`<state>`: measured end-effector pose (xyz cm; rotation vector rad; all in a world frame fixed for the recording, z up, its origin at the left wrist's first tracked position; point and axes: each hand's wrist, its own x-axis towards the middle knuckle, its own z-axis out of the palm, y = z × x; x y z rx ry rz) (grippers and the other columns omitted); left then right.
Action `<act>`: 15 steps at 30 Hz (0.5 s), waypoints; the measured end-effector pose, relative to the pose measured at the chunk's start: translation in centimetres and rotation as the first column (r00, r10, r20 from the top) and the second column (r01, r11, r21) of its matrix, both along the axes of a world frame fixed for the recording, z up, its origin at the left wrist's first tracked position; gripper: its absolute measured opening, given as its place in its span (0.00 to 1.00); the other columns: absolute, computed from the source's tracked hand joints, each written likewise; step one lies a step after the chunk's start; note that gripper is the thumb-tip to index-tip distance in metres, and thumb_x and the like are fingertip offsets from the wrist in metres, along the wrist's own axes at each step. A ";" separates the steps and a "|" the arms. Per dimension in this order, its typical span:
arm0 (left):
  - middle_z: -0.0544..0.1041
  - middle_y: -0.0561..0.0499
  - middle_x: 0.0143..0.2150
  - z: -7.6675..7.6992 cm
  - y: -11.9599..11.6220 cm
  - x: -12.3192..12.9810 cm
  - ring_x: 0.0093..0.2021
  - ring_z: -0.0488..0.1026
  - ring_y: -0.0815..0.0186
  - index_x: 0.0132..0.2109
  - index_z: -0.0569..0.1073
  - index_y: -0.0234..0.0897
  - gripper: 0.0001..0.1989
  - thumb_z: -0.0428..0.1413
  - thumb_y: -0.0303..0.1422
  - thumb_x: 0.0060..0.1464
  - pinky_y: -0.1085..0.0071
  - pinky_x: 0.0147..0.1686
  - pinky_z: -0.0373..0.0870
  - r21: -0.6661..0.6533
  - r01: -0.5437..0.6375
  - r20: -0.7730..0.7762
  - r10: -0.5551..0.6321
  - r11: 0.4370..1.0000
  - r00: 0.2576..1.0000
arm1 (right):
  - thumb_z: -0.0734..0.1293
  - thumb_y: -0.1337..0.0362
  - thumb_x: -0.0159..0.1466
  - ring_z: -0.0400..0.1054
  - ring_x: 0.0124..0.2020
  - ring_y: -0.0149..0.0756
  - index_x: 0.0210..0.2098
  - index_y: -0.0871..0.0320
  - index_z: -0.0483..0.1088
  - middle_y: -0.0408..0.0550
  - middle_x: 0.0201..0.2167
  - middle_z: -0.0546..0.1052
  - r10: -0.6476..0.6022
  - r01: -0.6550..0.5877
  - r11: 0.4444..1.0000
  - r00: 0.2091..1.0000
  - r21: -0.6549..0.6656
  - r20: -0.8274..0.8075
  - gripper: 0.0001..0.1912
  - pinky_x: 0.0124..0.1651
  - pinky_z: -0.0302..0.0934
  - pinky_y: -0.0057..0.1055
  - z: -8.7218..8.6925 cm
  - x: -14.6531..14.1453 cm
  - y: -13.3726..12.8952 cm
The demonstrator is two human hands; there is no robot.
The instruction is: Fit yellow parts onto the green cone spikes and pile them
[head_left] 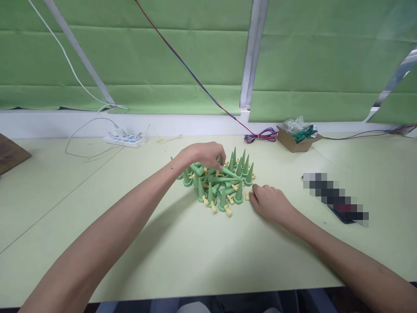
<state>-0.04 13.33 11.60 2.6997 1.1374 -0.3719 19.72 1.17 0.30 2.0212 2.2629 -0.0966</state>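
Many green cones point(239, 194) stand or lie in a cluster on the pale table, with small yellow pieces point(228, 210) among and in front of them. My left hand point(211, 155) reaches over the back of the cluster, its fingers closed on the wide end of a green cone point(230, 172) whose tip points to the right. At the right edge of the cluster my right hand point(267, 201) rests low at the table, fingers closed on a small yellow piece point(247, 196) that shows beside the fingertips.
A power strip point(127, 140) with white cables lies at the back left, a brown board point(13, 154) at the far left. Coiled red and blue wire point(261, 136) and a cardboard box point(295, 144) sit at the back. On the right lies a partly pixelated dark object point(339, 204).
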 end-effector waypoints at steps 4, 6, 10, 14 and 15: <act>0.81 0.46 0.41 0.9 -0.1 -0.7 0.35 0.74 0.64 0.46 0.81 0.39 0.16 0.57 0.38 0.52 0.73 0.32 0.63 0.020 -0.006 -0.003 0.006 1.000 1.000 | 0.50 0.63 0.72 0.73 0.33 0.42 0.38 0.60 0.68 0.53 0.31 0.75 0.006 -0.006 1.000 1.000 0.009 0.002 0.18 0.29 0.46 0.31 -0.1 0.0 0.0; 0.81 0.46 0.41 1.3 -0.3 -0.9 0.34 0.74 0.64 0.46 0.81 0.38 0.15 0.57 0.38 0.53 0.73 0.32 0.63 0.030 -0.018 0.013 0.017 0.999 1.000 | 0.50 0.63 0.73 0.73 0.32 0.42 0.37 0.60 0.68 0.53 0.30 0.74 0.006 -0.006 1.000 1.000 0.008 0.001 0.18 0.29 0.46 0.31 -0.1 0.1 0.0; 0.82 0.47 0.41 1.6 -0.7 -1.0 0.34 0.74 0.64 0.45 0.81 0.38 0.16 0.57 0.39 0.53 0.73 0.32 0.62 0.015 -0.040 0.056 0.039 0.999 0.998 | 0.50 0.62 0.73 0.73 0.33 0.42 0.37 0.60 0.67 0.53 0.30 0.74 0.002 -0.002 1.000 1.000 0.002 0.002 0.17 0.29 0.46 0.31 -0.1 0.1 0.1; 0.82 0.47 0.39 1.3 -1.0 -1.1 0.33 0.73 0.65 0.43 0.81 0.38 0.15 0.57 0.41 0.53 0.73 0.32 0.62 -0.043 -0.034 0.095 0.038 0.999 0.995 | 0.50 0.62 0.73 0.73 0.33 0.42 0.38 0.60 0.68 0.53 0.30 0.74 0.000 0.000 1.000 1.000 -0.005 -0.005 0.18 0.29 0.47 0.31 0.0 0.0 0.0; 0.82 0.48 0.37 1.2 -1.1 -1.1 0.31 0.73 0.65 0.41 0.81 0.38 0.15 0.57 0.41 0.53 0.73 0.31 0.62 -0.070 -0.034 0.109 0.042 0.997 0.993 | 0.50 0.62 0.73 0.73 0.33 0.43 0.38 0.60 0.68 0.53 0.31 0.74 0.000 0.000 1.000 1.000 -0.005 -0.007 0.18 0.30 0.47 0.31 0.0 0.0 0.0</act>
